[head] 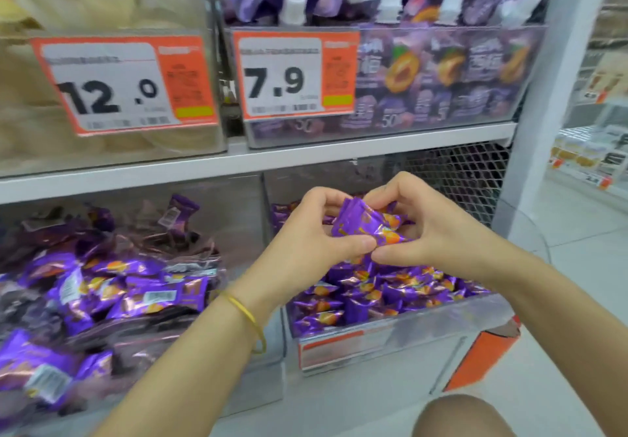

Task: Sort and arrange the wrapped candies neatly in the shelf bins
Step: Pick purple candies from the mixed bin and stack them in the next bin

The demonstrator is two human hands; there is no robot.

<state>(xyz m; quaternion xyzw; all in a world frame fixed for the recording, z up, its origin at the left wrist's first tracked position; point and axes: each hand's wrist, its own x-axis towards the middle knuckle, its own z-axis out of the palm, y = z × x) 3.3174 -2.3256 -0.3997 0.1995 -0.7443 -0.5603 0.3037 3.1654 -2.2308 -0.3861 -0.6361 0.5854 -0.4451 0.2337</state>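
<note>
shop shelving fills the view: a white shelf board (306,151) with clear bins above and below it, and a pale tiled aisle off to the right. on the upper level one bin holds pale yellowish goods behind a price tag reading 12.0 (122,85). the next holds purple spouted pouches (441,66) behind a tag reading 7.9 (295,76).

the work is on the lower level. both hands are raised over the lower right bin (424,328), and between them sits a small stack of purple wrapped candies (365,226). the left hand (316,233), with a yellow band (246,314) on its wrist, curls its fingers over the top of the stack and pinches the near edge with its thumb. the right hand (438,233) mirrors it, fingers arched over the far side and thumb tip on the same near corner, so the two thumbs nearly meet. it looks as if the stack is being squared up before it is set down.

i'd judge the job partway done. the loose candies (373,292) in the right bin look fairly level, though they are too blurred to tell whether they sit in rows. the lower left bin (238,219) holds a jumbled pile (119,287), wrappers tilted every way with barcodes showing. that bin likely remains to be done, along with placing the held stack
</note>
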